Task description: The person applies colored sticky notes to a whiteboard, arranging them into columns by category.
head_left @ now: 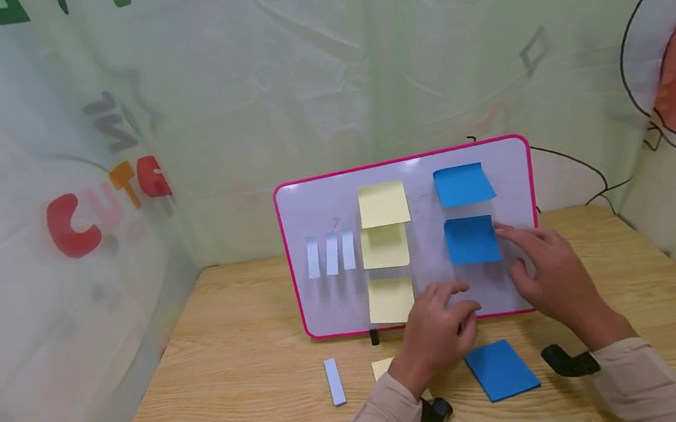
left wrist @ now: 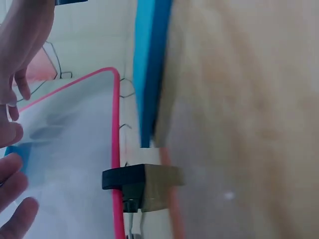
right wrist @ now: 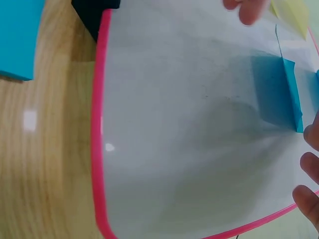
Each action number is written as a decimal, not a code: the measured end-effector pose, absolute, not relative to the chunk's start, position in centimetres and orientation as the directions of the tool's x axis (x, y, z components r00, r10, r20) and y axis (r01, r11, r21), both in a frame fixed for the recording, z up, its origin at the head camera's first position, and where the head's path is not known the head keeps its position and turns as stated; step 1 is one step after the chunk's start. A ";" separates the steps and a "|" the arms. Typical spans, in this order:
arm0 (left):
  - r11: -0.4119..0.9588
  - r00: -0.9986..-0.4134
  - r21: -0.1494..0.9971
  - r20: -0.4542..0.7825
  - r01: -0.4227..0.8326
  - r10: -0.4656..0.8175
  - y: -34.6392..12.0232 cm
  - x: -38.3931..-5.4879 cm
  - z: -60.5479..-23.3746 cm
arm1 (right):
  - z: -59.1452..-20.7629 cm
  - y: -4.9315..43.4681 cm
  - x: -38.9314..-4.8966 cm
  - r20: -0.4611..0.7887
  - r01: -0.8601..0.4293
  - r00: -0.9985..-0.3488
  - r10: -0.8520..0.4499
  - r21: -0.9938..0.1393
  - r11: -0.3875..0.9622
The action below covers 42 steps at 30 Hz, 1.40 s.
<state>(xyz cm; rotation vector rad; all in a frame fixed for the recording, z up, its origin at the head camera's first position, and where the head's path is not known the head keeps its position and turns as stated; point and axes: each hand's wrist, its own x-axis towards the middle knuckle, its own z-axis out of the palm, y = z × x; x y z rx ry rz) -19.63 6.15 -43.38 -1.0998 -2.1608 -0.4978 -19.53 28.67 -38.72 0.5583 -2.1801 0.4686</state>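
A pink-rimmed whiteboard stands upright on the table, bearing two blue sticky notes on its right side. My right hand has its index fingertip at the right edge of the lower blue sticky note, thumb and index apart. That note's free edge stands off the board in the right wrist view. Above it is the upper blue sticky note. With fingers loosely bent and holding nothing, my left hand hovers before the board's lower middle, overlapping the bottom yellow sticky note.
Two more yellow notes and three narrow pale strips stick to the board. In front lie a blue note pad, a yellow pad partly hidden by my left arm, and a pale strip pad. A black foot supports the board.
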 end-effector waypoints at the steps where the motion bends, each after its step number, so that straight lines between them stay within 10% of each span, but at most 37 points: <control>1: 0.565 -0.433 0.041 0.690 0.824 0.580 6.1 -19.5 -43.5 | -38.7 28.6 -19.4 0.789 -0.536 -0.571 -0.228 -0.148 0.831; 10: 0.507 -0.418 0.005 0.573 0.862 0.705 5.5 -18.6 -44.0 | -39.5 28.6 -18.0 0.756 -0.491 -0.628 -0.182 -0.204 0.847; 21: 0.519 -0.534 0.124 0.200 0.846 0.822 4.9 -17.6 -44.3 | -41.4 28.9 -17.0 0.707 -0.499 -0.688 -0.163 -0.298 0.814; 42: 0.578 -0.581 0.059 0.097 0.814 0.808 4.8 -16.6 -44.8 | -43.5 28.9 -16.0 0.541 -0.412 -0.838 -0.076 -0.535 0.737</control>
